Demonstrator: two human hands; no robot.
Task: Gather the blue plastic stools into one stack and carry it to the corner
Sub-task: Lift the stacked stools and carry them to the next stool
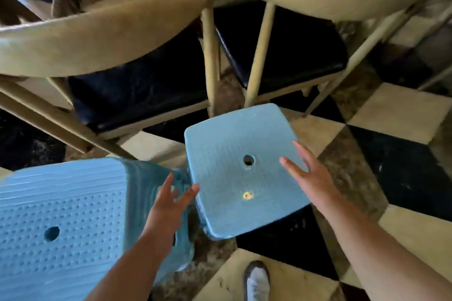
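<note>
A square blue plastic stool (234, 171) is seen on the chequered floor (396, 110) between the left hand (171, 199) and right hand (302, 171), both spread and empty; judged light, rigid, slightly slick; opposite seat edges should be gripped; a second blue stool (61, 222) stands just left of the left hand.

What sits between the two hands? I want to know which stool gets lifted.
In the head view, the single blue stool lies between the open left hand and right hand.

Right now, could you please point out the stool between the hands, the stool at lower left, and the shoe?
stool between the hands (234, 144): head view, on its seat top.
stool at lower left (73, 203): head view, on its dotted seat.
shoe (257, 281): head view, on its toe.
</note>
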